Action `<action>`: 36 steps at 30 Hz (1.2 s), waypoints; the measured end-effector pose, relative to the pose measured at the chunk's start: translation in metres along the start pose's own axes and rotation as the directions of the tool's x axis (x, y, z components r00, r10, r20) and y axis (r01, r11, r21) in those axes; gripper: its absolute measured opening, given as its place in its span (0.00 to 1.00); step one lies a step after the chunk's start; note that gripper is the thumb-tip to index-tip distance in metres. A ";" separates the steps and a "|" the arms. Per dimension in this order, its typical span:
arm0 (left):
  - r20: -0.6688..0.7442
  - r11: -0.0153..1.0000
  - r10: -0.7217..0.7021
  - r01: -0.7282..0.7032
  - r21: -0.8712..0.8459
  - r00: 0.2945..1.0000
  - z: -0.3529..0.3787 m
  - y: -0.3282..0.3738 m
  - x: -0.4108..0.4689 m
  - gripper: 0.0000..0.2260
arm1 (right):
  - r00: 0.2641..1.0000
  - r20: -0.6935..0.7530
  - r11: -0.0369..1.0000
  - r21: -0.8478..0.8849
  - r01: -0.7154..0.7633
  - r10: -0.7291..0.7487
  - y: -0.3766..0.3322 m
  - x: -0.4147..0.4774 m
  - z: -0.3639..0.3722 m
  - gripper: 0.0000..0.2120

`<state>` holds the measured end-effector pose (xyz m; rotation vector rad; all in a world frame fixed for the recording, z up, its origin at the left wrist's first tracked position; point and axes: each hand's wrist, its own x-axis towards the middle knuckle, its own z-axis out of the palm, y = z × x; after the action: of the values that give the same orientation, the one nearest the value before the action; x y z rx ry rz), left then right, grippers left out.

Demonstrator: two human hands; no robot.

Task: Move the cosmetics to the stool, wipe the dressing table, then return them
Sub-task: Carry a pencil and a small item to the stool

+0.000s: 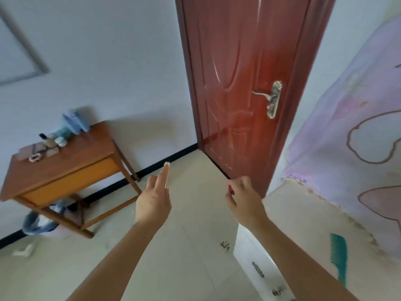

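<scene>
Two hands: left hand [153, 203], right hand [243, 198]; one slim stick [167, 173]; one small red item [229, 189]; one wooden table [71, 168]; one door [238, 61]; one lever handle [273, 99]; one green comb [339, 255]; cosmetics [50, 142] too blurred to count.

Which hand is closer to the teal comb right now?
Right. The right hand hangs ahead and left of the teal comb, its forearm passing beside it. The left hand, holding a slim pale stick, is farther left, over the floor.
</scene>
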<state>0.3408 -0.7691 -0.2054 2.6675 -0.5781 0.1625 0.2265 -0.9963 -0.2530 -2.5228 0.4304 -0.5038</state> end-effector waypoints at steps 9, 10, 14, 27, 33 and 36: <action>-0.230 0.972 -0.233 0.227 -0.054 0.945 -0.111 -0.235 0.002 0.32 | 0.954 0.104 0.959 -0.001 0.282 -0.280 -0.220 0.088 0.157 0.16; -0.247 0.964 -0.264 0.258 -0.056 0.932 -0.121 -0.256 0.005 0.32 | 0.944 0.112 0.950 0.008 0.312 -0.311 -0.244 0.097 0.172 0.16; -0.258 0.936 -0.353 0.345 -0.076 0.900 -0.147 -0.325 0.013 0.33 | 0.896 0.160 0.910 0.059 0.411 -0.415 -0.319 0.124 0.224 0.18; -0.213 0.887 -0.456 0.459 -0.036 0.864 -0.141 -0.482 0.154 0.33 | 0.808 0.221 0.837 0.182 0.517 -0.547 -0.413 0.276 0.404 0.11; -0.211 0.884 -0.433 0.458 0.090 0.876 -0.155 -0.546 0.290 0.32 | 0.815 0.225 0.844 0.198 0.498 -0.534 -0.454 0.411 0.462 0.13; -0.222 0.879 -0.441 0.468 0.086 0.869 -0.162 -0.577 0.340 0.33 | 0.804 0.241 0.839 0.206 0.505 -0.543 -0.477 0.464 0.486 0.13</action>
<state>0.8865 -0.3482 -0.2007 2.7900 0.1411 0.3325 0.9393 -0.5826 -0.2523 -2.5112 -0.4227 -0.3304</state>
